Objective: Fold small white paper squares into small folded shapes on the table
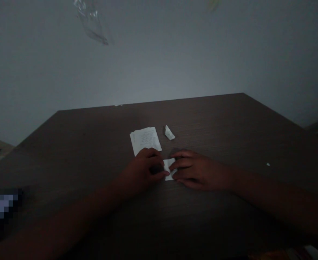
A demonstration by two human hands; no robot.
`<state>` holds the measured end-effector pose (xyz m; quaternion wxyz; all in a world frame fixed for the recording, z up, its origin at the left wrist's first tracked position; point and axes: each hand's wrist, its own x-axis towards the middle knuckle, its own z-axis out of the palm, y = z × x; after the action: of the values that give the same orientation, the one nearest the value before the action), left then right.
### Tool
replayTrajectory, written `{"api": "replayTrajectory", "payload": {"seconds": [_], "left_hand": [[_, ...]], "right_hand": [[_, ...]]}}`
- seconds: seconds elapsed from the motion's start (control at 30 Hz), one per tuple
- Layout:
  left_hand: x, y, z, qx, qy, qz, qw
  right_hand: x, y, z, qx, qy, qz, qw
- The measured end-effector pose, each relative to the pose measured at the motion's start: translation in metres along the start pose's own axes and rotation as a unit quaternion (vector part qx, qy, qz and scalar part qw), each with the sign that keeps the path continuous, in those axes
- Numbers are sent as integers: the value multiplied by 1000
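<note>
L. hand (pixel 151 169) & R. hand (pixel 190 170): both at small paper sheet (pixel 167 164), mid-bench (pixel 215 122); grip or light touch, can't tell. Sheet prob. part-worked. Beyond: printed paper stack (pixel 146 139), apparently unworked; 1 folded pc. (pixel 169 133), apparently done. Far: clear plastic bag (pixel 92 23) at wall (pixel 175 65), contents unclear.

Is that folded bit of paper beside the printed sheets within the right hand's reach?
Probably yes: the folded bit of paper lies just beyond the right hand and nothing shows between them, though that hand rests on another paper.
</note>
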<state>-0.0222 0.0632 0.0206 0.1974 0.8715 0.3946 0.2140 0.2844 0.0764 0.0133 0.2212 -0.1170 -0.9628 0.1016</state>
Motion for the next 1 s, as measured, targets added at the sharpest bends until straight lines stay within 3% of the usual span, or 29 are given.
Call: {"api": "replayTrajectory", "payload": {"seconds": [0.1,0.3,1.0], "left_hand": [[-1,2,0,21,5,-5,1000],[-1,5,-13,41,-37,50,997],[-2,10,-7,39,-39,5,998]], "right_hand": [[0,-1,0,-10,8,0,1000],[-2,-1,2,-24,20,-5,1000],[0,-1,1,-48,23,-6,999]]}}
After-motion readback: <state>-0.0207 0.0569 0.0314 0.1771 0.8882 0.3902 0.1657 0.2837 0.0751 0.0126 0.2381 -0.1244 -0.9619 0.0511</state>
